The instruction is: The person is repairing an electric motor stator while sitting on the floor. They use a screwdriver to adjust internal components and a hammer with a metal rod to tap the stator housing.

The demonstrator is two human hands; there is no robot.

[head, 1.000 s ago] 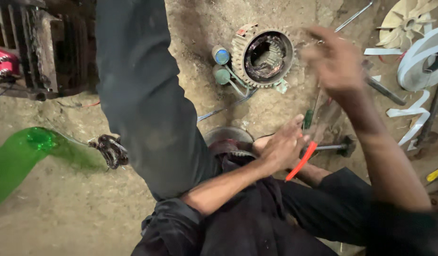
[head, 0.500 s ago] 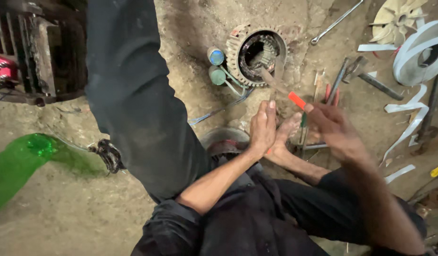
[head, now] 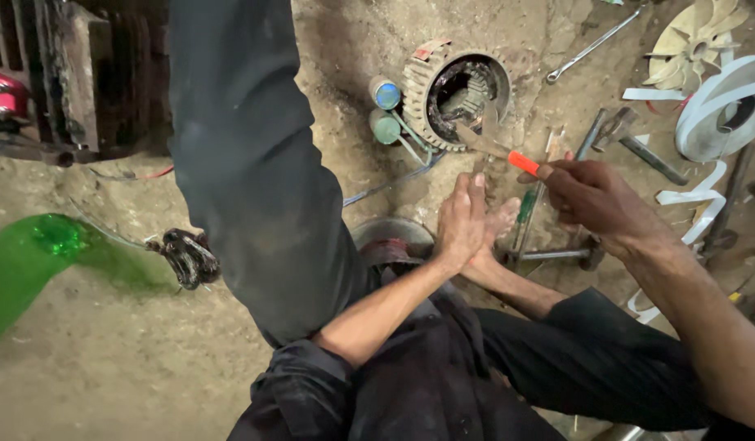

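Stretching flat with fingers straight and together, left hand (head: 463, 220) resting against a bare foot (head: 498, 224) on the floor. Just right, right hand (head: 594, 196) clamping fingers on orange-handled pliers (head: 496, 149), arm reaching in from near right, tips pointing far-left toward the motor housing (head: 459, 98).

Bare dirt floor (head: 108, 359) lies open at lower left, past a green bottle (head: 34, 253). A dark trouser leg (head: 247, 163) blocks the middle. The right hand (head: 594, 196) holding pliers (head: 496, 147) sits just beside the motor housing (head: 459, 94). Right of it, wrenches (head: 590, 45), a fan (head: 696, 41) and tape rolls (head: 721, 106) crowd the floor, leaving narrow gaps.
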